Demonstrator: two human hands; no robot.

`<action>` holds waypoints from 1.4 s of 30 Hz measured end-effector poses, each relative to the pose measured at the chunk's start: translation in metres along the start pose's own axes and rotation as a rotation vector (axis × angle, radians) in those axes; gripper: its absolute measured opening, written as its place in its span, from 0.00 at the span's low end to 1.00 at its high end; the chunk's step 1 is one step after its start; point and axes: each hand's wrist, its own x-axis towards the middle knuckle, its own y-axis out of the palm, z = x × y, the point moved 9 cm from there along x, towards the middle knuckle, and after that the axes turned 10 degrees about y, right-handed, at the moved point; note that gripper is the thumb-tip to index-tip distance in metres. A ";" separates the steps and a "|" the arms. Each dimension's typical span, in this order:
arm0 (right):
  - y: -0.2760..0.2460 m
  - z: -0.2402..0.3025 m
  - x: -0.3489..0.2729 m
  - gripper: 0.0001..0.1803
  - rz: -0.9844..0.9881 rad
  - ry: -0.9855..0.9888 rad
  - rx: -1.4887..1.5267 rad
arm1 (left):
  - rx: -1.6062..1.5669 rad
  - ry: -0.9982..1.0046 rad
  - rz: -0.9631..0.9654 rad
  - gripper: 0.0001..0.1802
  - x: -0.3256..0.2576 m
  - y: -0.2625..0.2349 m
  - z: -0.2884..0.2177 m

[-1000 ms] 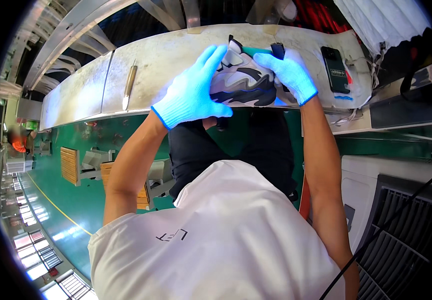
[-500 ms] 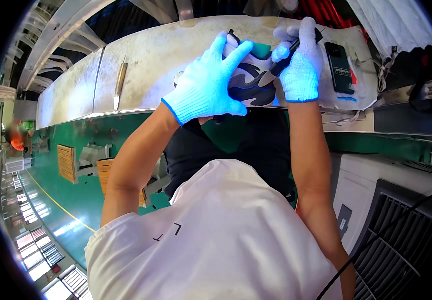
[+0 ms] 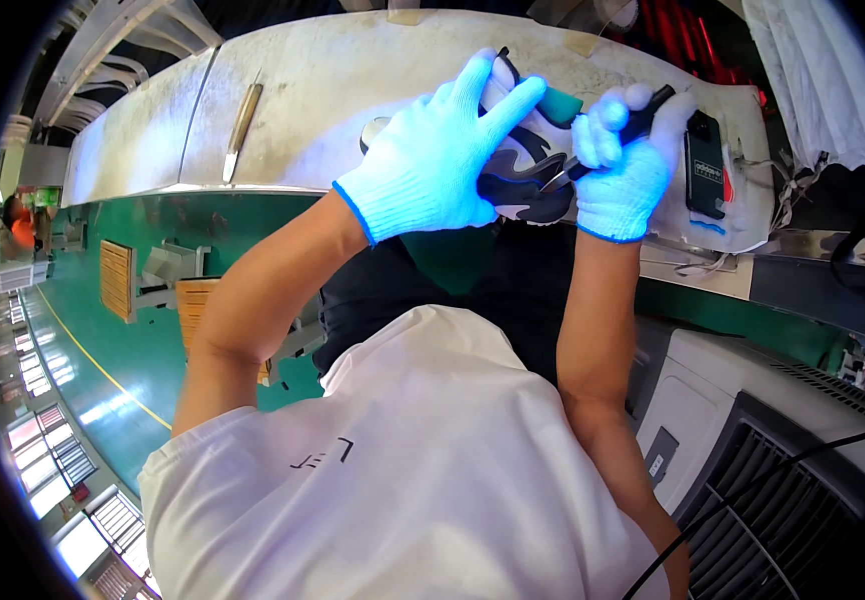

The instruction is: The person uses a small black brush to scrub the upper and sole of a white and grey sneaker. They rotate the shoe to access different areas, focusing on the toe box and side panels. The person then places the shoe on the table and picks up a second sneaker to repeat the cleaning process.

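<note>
Both forearms rise from the lower middle of the frame to the upper centre, where two hands in light blue knit gloves meet over a sneaker [image 3: 523,185]. The shoe, white and grey with black panels, sits at the near edge of the pale, stained tabletop [image 3: 333,100], in the upper middle of the picture.

The left hand [image 3: 433,165] lies flat over the shoe's left side, palm down, its wrist bent up from a bare forearm that slants in from the lower left. Its fingers [image 3: 508,105] are spread wide and splayed across the upper, pressing on it rather than pinching.

The right hand [image 3: 628,165] comes straight up on a nearly vertical forearm and is curled into a fist just right of the shoe. Its fingers are wrapped tight around the black handle of a small hand tool [image 3: 643,115], whose thin metal tip points left and down onto the dark part of the shoe.

A teal object [image 3: 561,103] shows between the two hands. A black handheld device [image 3: 705,165] lies on the tabletop right of the right hand, and a slim metal-bladed tool [image 3: 241,125] lies well apart at the upper left.
</note>
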 end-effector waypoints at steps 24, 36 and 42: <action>0.034 -0.002 -0.010 0.23 -0.482 -0.115 -0.299 | 0.063 0.065 0.097 0.72 0.014 0.010 -0.004; 0.015 -0.018 0.002 0.28 -0.240 -0.033 0.044 | 0.037 0.063 0.099 0.69 0.017 0.009 -0.003; 0.014 -0.020 0.002 0.26 -0.299 -0.034 0.014 | 0.042 0.027 0.123 0.68 0.020 0.014 -0.002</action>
